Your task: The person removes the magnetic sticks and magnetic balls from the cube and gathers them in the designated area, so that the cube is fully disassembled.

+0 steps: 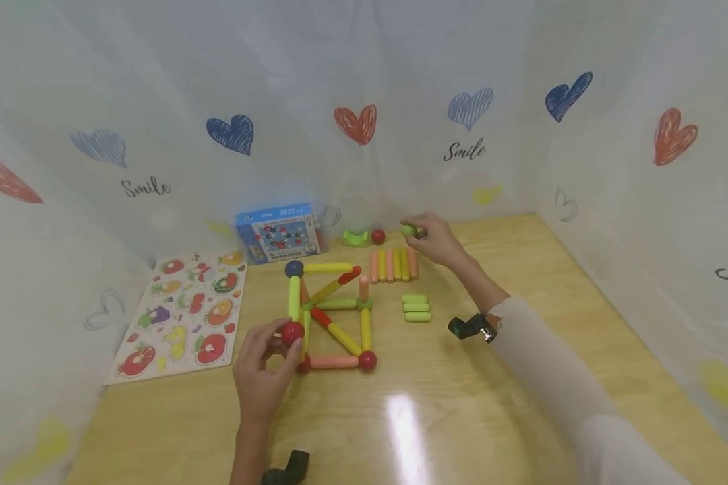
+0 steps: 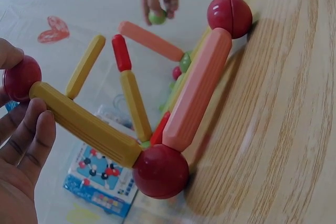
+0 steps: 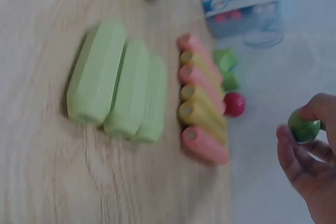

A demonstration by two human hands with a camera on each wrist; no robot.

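My left hand (image 1: 263,374) pinches a red ball (image 1: 292,333) at a raised corner of a frame built from rods and balls. In the left wrist view, a yellow rod (image 2: 86,124) runs from that held ball down to another red ball (image 2: 160,171), and a pink rod (image 2: 198,90) continues from there. A blue ball (image 1: 294,269) tops the frame's far corner. Off to the right, my right hand (image 1: 437,241) holds a green ball (image 3: 303,126) between thumb and fingers, above the back of the table. Below it lies a row of pink and yellow rods (image 1: 394,265).
Three light green rods (image 1: 416,308) lie right of the frame. A loose red ball (image 1: 378,236) and a green curved piece (image 1: 355,238) sit at the back. A blue box (image 1: 279,234) stands behind the frame; a fruit picture board (image 1: 182,316) lies left.
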